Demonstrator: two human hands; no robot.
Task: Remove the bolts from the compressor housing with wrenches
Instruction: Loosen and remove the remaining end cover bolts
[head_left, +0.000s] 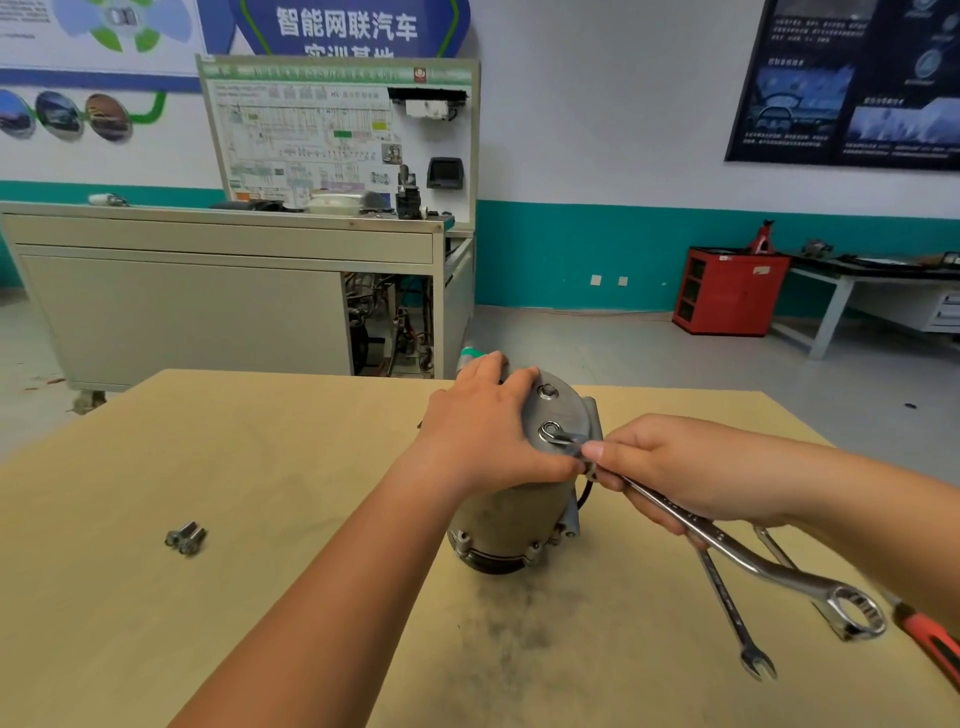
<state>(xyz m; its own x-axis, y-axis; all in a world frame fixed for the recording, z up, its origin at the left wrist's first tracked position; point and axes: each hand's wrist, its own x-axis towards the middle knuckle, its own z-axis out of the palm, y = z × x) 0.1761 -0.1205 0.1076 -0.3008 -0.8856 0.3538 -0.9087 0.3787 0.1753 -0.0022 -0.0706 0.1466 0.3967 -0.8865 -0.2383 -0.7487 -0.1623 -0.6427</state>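
The scene is taken by a single wide-angle camera worn on the head, aimed forward and down across the table (208, 467). Both forearms are seen entering from the lower edge. The left hand (483, 436) and right hand (675, 467) are framed near the centre, close to the lens, at the compressor housing (509, 514). The wrench (737, 552) is seen closest, at lower right. Beyond the table, the floor (597, 353) and back wall (597, 130) are taken in.

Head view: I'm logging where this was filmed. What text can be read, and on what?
"智能网联汽车": blue wall sign; its second line is half hidden.
Wiring-diagram board: print too small to read.
Dark poster: text blurred.
Stampings on the wrench in the right hand: unreadable.
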